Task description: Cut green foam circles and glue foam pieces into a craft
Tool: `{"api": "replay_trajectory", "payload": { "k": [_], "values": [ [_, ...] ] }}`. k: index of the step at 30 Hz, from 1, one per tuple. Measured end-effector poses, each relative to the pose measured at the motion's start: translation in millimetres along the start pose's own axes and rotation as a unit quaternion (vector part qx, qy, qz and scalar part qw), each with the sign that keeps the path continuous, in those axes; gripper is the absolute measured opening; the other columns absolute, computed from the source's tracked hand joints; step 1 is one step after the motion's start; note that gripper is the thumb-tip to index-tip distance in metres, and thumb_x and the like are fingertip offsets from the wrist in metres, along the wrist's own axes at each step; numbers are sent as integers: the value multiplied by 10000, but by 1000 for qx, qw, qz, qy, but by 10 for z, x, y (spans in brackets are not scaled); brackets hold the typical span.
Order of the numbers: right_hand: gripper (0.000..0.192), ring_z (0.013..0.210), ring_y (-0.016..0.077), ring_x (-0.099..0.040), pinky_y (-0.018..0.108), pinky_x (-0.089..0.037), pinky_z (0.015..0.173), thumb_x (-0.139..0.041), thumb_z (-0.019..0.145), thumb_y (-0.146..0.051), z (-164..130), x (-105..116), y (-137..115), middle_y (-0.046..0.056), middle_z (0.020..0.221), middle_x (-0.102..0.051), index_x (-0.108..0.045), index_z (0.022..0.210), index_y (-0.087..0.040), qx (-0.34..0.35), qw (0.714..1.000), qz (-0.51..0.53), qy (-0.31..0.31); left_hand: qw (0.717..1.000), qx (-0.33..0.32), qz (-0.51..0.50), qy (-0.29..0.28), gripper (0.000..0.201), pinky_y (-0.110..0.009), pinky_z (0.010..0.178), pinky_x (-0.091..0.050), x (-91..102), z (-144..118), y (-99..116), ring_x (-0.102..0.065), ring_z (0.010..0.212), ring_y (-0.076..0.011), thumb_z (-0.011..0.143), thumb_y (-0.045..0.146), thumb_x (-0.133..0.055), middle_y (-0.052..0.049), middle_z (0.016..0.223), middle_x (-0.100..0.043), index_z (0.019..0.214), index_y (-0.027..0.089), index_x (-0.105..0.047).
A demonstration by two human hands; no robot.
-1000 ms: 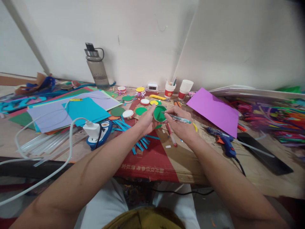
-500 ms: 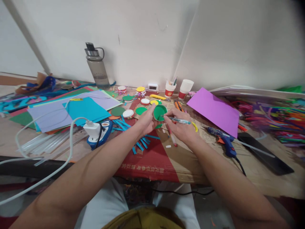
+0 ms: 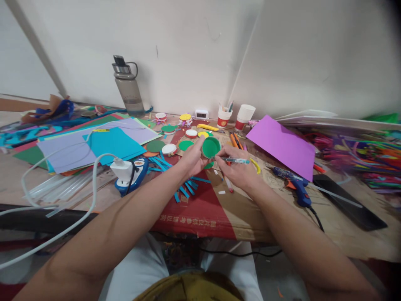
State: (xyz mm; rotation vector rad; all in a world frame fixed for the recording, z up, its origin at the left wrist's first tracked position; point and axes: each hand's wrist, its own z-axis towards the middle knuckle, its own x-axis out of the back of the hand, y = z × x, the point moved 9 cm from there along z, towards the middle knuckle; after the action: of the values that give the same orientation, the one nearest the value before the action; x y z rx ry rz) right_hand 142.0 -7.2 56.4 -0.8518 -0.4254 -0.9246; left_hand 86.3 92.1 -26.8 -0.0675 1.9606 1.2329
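Green disc [image 3: 211, 147]: round green piece with a pale rim, held up just above the table [image 3: 328, 225] in the middle of the frame, its flat face tilted toward the camera.
Left hand [image 3: 193, 159]: closed on the disc's left edge, thumb along the rim, fingers behind; it touches the disc directly.
Right hand [image 3: 238, 169]: closed around a pen [image 3: 235, 160], just right of and below the disc.
Pen axis: lies nearly level, left to right across the frame, its tip at the disc's lower right edge; whether tip and disc touch cannot be told.
Nearer hand: the left, which carries the disc; the right meets it only through the pen.
Behind the disc: other round pieces [image 3: 186, 145] in green, white and yellow on the table, and two paper cups [image 3: 244, 116] by the wall.
Right of the hands: purple sheet [image 3: 282, 144] and blue glue gun [image 3: 294, 184], well apart from the disc.
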Motion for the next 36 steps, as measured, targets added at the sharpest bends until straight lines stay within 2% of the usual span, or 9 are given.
{"api": "replay_trajectory", "payload": {
  "k": [6,15,17,21,24,28,32,36],
  "values": [
    [146,634,160,-539,301,-404,626,-533,827,-230,4,15,-12,3,666,-606,-543,682,-225,-6,1000,-3,1,1000,9,8,1,305,-200,490,-515,-36,-53,11,-594,502,-99,891,431,-581,-21,635,-662,791,144,-607],
    [149,608,149,-553,287,-417,606,-544,814,-205,19,6,-7,-7,638,-622,-556,666,-221,-11,1000,12,-6,1000,19,13,4,334,-225,510,-535,-21,-28,-10,-610,511,-111,899,465,-554,-42,682,-692,909,146,-652],
    [148,615,152,-570,288,-427,613,-553,817,-213,22,86,-19,-7,647,-637,-567,670,-223,-9,1000,12,27,1000,28,4,-7,338,-238,533,-549,-39,-24,-4,-625,530,-118,939,432,-489,-53,696,-699,903,135,-647],
    [129,628,160,-588,300,-449,633,-568,827,-228,-21,402,-20,-5,667,-650,-582,699,-228,-10,989,23,144,998,43,-19,-33,404,-312,629,-582,-63,-31,47,-694,650,-175,988,386,-336,-96,765,-722,934,125,-640],
    [131,605,161,-577,309,-452,628,-565,845,-259,-62,527,46,-6,657,-630,-575,719,-227,-21,983,35,180,997,46,-15,-65,462,-328,632,-578,-68,-34,93,-724,772,-231,984,423,-290,-141,846,-733,974,124,-644],
    [93,639,162,-585,313,-458,665,-564,845,-252,-75,505,107,-1,705,-639,-581,759,-219,-17,983,51,176,996,36,-17,-85,526,-321,640,-572,-17,-2,150,-726,848,-254,971,479,-272,-183,922,-734,1001,109,-645],
    [62,694,156,-591,290,-453,686,-556,842,-213,-54,420,62,9,761,-660,-610,810,-211,2,987,52,154,994,14,-27,-107,520,-361,693,-577,2,32,230,-721,892,-271,950,493,-323,-204,994,-728,1136,109,-622],
    [76,677,147,-578,269,-443,669,-568,842,-224,-32,353,54,12,747,-665,-624,797,-203,5,990,33,139,996,-4,-18,-90,559,-364,681,-573,34,31,299,-719,893,-279,957,487,-312,-203,1005,-728,1277,101,-561]
  ]
}}
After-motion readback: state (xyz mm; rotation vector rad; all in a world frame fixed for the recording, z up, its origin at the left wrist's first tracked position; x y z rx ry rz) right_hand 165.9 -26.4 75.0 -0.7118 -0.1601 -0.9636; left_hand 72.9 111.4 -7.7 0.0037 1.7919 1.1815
